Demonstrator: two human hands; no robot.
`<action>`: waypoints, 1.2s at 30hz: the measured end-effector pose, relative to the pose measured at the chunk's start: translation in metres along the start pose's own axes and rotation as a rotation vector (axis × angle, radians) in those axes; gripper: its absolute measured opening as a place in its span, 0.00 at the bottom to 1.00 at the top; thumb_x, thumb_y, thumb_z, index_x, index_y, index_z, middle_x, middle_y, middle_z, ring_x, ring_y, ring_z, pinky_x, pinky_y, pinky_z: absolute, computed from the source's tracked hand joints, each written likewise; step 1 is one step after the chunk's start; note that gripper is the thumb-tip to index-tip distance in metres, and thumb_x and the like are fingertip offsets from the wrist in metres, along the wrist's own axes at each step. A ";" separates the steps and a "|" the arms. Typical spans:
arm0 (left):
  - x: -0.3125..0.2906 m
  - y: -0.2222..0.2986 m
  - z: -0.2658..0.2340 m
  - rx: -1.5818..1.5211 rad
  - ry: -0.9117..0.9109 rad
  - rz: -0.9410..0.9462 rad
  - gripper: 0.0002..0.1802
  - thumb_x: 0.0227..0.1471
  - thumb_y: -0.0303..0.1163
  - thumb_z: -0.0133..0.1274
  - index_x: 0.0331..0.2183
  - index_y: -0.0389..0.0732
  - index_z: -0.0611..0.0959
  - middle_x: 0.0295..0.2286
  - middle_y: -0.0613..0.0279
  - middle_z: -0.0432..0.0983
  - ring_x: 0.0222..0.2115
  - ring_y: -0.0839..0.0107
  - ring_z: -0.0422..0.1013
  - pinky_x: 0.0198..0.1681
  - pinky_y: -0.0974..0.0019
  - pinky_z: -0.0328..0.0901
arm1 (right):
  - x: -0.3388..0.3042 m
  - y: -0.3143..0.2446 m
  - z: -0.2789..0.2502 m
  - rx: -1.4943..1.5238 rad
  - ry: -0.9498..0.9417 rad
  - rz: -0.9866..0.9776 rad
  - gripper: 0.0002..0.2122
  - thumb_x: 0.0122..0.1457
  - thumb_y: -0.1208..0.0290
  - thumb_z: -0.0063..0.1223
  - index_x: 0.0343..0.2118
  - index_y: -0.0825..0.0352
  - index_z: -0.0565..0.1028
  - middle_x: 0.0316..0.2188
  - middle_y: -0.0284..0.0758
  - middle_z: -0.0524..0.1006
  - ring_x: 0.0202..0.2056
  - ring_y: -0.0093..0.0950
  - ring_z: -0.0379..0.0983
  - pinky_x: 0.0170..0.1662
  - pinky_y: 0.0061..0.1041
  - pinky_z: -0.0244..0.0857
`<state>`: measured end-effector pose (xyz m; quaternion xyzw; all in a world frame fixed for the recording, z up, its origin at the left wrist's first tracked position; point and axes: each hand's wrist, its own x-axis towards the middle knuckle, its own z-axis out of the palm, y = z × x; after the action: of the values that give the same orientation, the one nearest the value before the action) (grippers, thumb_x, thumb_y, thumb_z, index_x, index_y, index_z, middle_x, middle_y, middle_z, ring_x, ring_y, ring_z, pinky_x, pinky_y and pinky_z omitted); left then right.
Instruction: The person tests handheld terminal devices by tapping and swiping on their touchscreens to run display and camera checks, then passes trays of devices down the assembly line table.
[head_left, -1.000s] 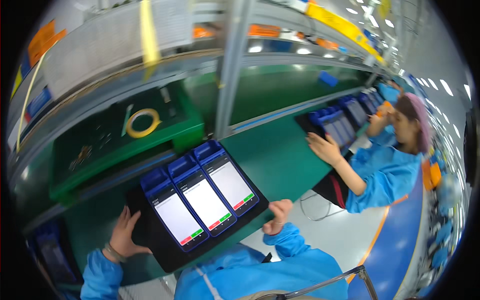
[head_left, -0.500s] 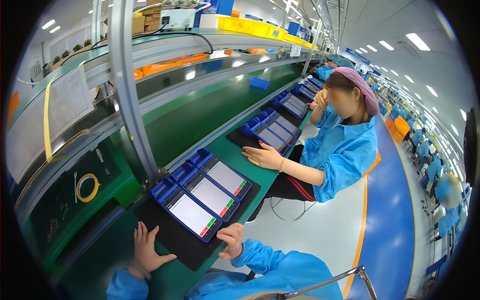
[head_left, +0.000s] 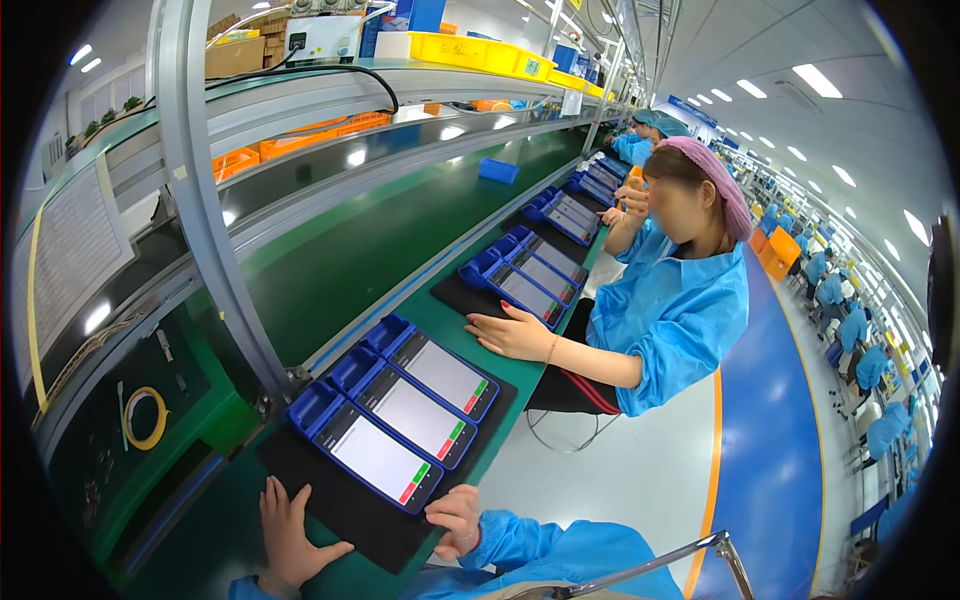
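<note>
Right hand (head_left: 456, 520) has drawn in beside the nearest handheld device (head_left: 380, 455), at its lower corner.
Its grip is half curled, thumb apart; contact is unclear. The device's long axis runs away leftward from it. Left hand (head_left: 290, 535), farther off, is spread at the black mat's (head_left: 340, 510) edge. Two matching devices (head_left: 418, 408) lie beyond.

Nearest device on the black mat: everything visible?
The nearest device has a blue, plastic-looking frame, a blue housing at its far end, and a lit, mostly white screen with red and green blocks. It lies face up on the black mat; the right hand is by its near corner, contact unclear.
</note>
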<state>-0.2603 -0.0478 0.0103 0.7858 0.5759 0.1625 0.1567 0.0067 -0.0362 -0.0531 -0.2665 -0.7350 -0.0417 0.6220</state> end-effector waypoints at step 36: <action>0.014 -0.027 0.017 0.321 0.444 0.325 0.22 0.53 0.52 0.43 0.44 0.49 0.74 0.35 0.37 0.69 0.35 0.40 0.69 0.35 0.42 0.68 | -0.013 0.007 -0.036 0.184 -0.878 0.316 0.12 0.55 0.64 0.46 0.35 0.65 0.76 0.27 0.37 0.77 0.29 0.35 0.73 0.31 0.33 0.62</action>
<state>-0.2719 -0.0277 -0.0153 0.8276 0.4811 0.2597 -0.1268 0.0430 -0.0485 -0.0590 -0.3113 -0.8795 0.2354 0.2723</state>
